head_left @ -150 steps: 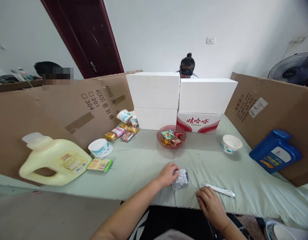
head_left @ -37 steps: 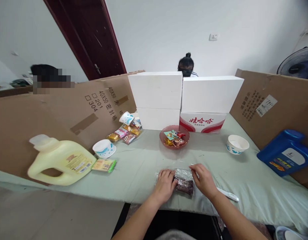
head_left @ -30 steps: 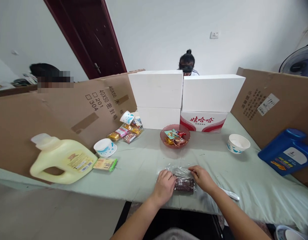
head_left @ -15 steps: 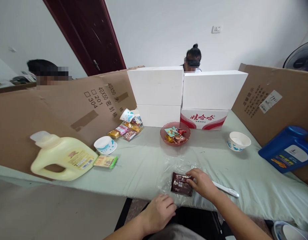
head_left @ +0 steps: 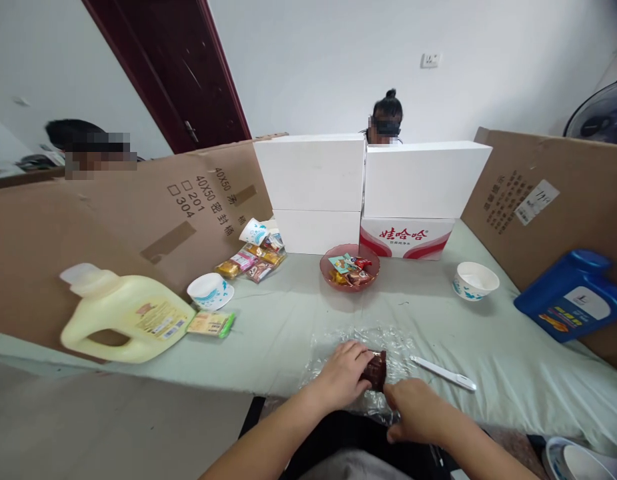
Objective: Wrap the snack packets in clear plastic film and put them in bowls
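A dark brown snack packet [head_left: 376,371] lies on a sheet of clear bubble wrap [head_left: 325,352] near the table's front edge. My left hand [head_left: 342,375] lies over the packet's left part, its fingers wrapped over the top and hiding much of it. Just right of the packet, my right hand [head_left: 415,408] has its fingers curled at the near edge of the wrap, apparently gripping it; the fingertips are partly hidden. A white-handled knife or similar tool [head_left: 448,375] rests to the right, its left end on the wrap.
Beyond the wrap stands a pink bowl [head_left: 328,283] of wrapped snacks, before white boxes [head_left: 318,173]. At left are a yellow detergent jug [head_left: 138,303], a paper bowl [head_left: 208,291] and snack packs [head_left: 248,260]. At right: another paper bowl [head_left: 475,283] and a blue bottle [head_left: 571,297].
My left hand has moved up and right onto the packet. My right hand has left the packet and come down to the wrap's near edge. The wrap looks more spread out.
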Tool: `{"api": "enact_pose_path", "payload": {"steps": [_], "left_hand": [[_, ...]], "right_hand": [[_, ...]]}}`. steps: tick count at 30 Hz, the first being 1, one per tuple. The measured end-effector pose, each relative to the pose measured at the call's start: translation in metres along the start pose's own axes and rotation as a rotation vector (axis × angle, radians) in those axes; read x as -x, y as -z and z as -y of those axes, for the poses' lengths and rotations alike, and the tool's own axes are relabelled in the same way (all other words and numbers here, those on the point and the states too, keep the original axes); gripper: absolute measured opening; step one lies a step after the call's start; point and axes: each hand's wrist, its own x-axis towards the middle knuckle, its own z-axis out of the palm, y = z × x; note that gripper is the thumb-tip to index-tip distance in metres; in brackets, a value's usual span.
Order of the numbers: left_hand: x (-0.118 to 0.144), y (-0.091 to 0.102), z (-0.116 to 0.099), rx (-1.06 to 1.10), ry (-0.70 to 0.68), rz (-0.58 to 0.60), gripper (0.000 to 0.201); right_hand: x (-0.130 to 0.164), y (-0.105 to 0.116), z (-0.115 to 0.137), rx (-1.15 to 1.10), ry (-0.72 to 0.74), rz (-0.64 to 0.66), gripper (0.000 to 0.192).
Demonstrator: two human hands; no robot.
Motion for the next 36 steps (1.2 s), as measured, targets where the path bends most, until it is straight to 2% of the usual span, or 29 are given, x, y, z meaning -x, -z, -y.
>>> {"api": "enact_pose_path", "payload": {"steps": [2, 3, 4, 6, 9, 11, 14, 17, 19, 22, 25, 28, 30, 33, 35, 36], "left_hand": [[-0.013, -0.003, 0.001, -0.027, 0.013, 0.090, 0.062], [-0.017, -0.005, 0.003, -0.041, 0.031, 0.125, 0.066], [-0.020, -0.006, 0.004, -0.052, 0.048, 0.146, 0.066], [-0.023, -0.008, 0.005, -0.069, 0.063, 0.152, 0.065], [-0.021, -0.010, 0.001, -0.095, 0.073, 0.122, 0.059], [-0.016, -0.012, -0.001, -0.105, 0.066, 0.098, 0.052], [-0.005, -0.012, 0.005, -0.039, 0.071, 0.109, 0.046], [-0.010, 0.002, 0.024, 0.249, 0.177, 0.127, 0.050], [-0.031, 0.022, 0.041, 0.508, 0.250, 0.010, 0.053], [-0.084, 0.059, 0.068, 0.745, 0.357, -0.313, 0.047], [-0.137, 0.092, 0.092, 0.700, 0.410, -0.424, 0.039], [-0.161, 0.113, 0.108, 0.578, 0.475, -0.517, 0.040], [-0.159, 0.121, 0.107, 0.483, 0.486, -0.581, 0.041], [-0.138, 0.118, 0.084, 0.382, 0.401, -0.638, 0.034], [-0.116, 0.103, 0.059, 0.323, 0.217, -0.573, 0.024], [-0.103, 0.091, 0.047, 0.260, 0.037, -0.473, 0.021]], "right_hand": [[0.006, 0.001, 0.000, -0.017, 0.002, 0.086, 0.038], [0.007, 0.002, -0.001, -0.049, 0.000, 0.079, 0.032], [0.005, 0.003, -0.003, -0.094, 0.001, 0.034, 0.025], [-0.005, 0.004, -0.009, -0.197, 0.006, -0.150, 0.015], [-0.033, -0.006, -0.021, -0.294, 0.053, -0.485, 0.033], [-0.051, -0.022, -0.030, -0.245, 0.103, -0.628, 0.041], [-0.067, -0.047, -0.041, -0.082, 0.146, -0.678, 0.043], [-0.072, -0.062, -0.047, 0.021, 0.145, -0.683, 0.041], [-0.072, -0.064, -0.048, 0.053, 0.141, -0.685, 0.041], [-0.072, -0.063, -0.048, 0.059, 0.132, -0.681, 0.041], [-0.072, -0.061, -0.047, 0.047, 0.136, -0.668, 0.042], [-0.071, -0.060, -0.047, 0.050, 0.135, -0.657, 0.041], [-0.071, -0.060, -0.048, 0.054, 0.135, -0.657, 0.042], [-0.071, -0.061, -0.048, 0.050, 0.140, -0.671, 0.042], [-0.072, -0.062, -0.048, 0.049, 0.136, -0.681, 0.042], [-0.072, -0.062, -0.047, 0.052, 0.134, -0.685, 0.042]]}}
